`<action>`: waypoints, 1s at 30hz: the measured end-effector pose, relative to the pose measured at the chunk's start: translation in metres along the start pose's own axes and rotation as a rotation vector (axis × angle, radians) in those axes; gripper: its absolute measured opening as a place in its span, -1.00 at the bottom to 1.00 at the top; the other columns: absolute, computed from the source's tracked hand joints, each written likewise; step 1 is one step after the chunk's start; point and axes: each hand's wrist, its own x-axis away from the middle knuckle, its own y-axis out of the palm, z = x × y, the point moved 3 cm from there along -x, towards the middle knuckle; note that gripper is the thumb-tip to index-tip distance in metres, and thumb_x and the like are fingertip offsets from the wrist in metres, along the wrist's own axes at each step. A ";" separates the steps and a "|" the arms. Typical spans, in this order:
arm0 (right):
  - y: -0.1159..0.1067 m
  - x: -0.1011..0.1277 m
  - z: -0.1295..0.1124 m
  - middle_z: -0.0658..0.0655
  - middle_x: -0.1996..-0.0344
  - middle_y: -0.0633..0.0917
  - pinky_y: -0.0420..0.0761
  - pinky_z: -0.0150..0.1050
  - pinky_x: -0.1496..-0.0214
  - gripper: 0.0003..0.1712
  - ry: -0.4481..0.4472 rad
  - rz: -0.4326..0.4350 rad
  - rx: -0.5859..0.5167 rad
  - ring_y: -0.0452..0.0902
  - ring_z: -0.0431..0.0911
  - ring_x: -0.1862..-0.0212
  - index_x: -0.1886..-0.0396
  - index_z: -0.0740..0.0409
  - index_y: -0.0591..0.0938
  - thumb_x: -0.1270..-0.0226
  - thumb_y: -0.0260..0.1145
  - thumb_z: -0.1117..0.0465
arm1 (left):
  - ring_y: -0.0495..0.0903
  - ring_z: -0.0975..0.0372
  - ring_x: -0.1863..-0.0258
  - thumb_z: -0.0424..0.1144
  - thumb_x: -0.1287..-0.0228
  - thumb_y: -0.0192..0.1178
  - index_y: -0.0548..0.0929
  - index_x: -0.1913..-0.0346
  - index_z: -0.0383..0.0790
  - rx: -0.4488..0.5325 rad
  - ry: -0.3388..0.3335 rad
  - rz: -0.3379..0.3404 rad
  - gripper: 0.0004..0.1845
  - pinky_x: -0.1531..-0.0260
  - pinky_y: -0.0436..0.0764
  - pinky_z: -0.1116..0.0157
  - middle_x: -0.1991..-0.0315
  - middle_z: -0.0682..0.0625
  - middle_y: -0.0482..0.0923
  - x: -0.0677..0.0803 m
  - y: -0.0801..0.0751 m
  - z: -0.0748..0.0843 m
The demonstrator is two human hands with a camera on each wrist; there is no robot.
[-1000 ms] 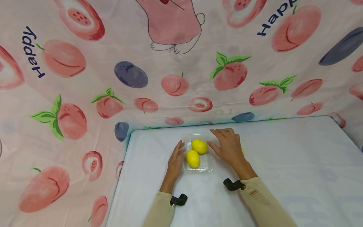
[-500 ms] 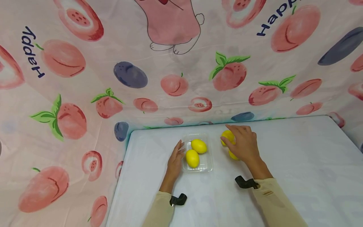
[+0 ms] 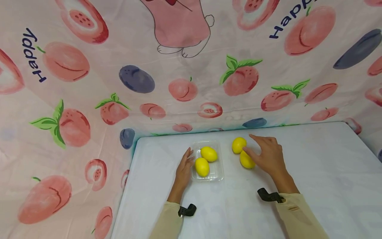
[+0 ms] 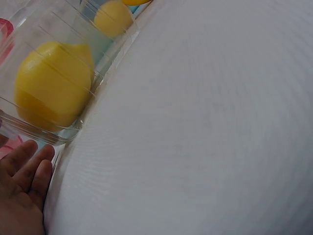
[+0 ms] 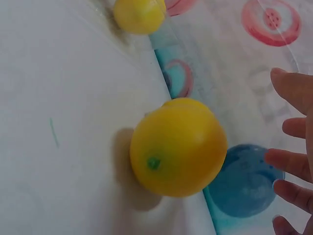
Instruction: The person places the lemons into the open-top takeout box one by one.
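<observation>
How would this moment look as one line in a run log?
left hand: rests against clear tray | tray: two lemons | right hand: open beside two loose lemons | surface: white table

The only readable writing was on the printed cloth (image 3: pixel 185 66) hanging behind the table (image 3: pixel 313 172). Beyond the table's far left corner, the dark blue word "Happy" ran down the cloth, turned on its side. Beyond the far right corner, "Happ" stood in the same blue, slanting up, its end cut off by the frame. Nothing else bore legible text.
</observation>
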 end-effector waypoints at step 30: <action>0.031 0.026 0.028 0.24 -0.21 0.69 0.47 0.43 -0.05 -0.21 0.030 -0.158 -0.017 0.45 0.33 -0.17 -0.36 0.06 0.57 -0.24 0.44 -0.25 | 0.44 0.04 -0.41 -0.21 -0.57 -0.13 0.20 -0.61 0.13 0.005 -0.003 0.004 -0.40 -0.51 0.29 -0.07 -0.51 0.08 0.35 0.000 0.000 -0.004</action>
